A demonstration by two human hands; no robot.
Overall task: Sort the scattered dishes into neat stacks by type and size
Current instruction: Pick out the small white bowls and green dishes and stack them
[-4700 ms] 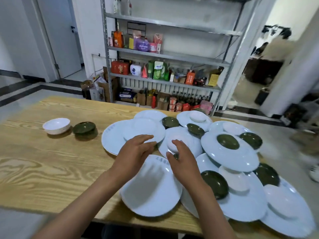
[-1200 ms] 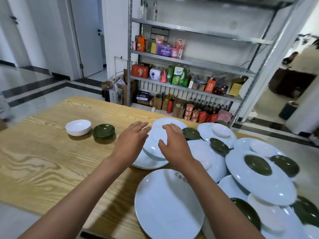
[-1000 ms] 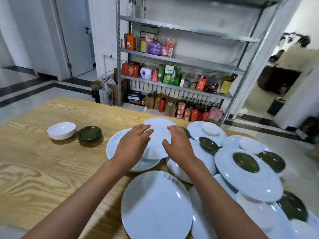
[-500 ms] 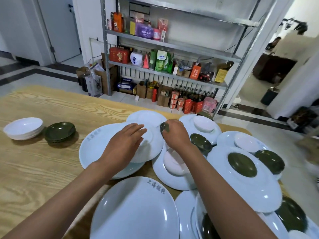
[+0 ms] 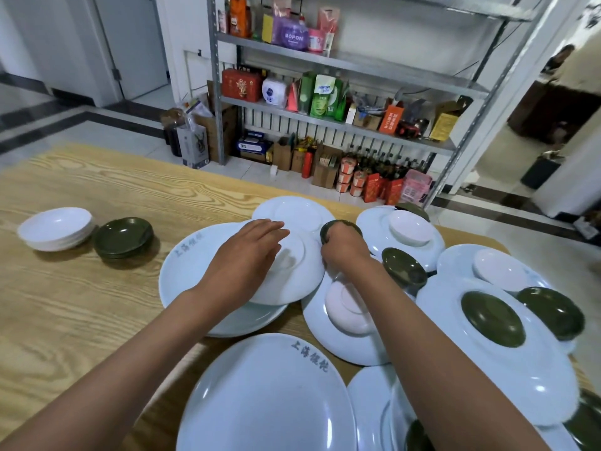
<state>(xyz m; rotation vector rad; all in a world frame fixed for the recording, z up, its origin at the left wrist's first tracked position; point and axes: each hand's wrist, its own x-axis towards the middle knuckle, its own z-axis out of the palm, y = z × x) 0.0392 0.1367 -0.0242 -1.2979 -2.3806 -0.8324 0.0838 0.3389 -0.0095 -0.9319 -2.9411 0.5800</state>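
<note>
Restaurant back rm: stocked metal shelving (image 5: 344, 92), many plates (image 5: 266, 395).

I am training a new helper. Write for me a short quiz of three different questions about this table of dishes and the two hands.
1. True or false: the right hand grips a small green dish.
2. Which stack stands next to the white bowls at the table's left? A) green dishes B) cups C) large plates
3. Fill in: the left hand rests on a white ____.

Key:
1. True.
2. A, the green dishes.
3. Plate.
</note>
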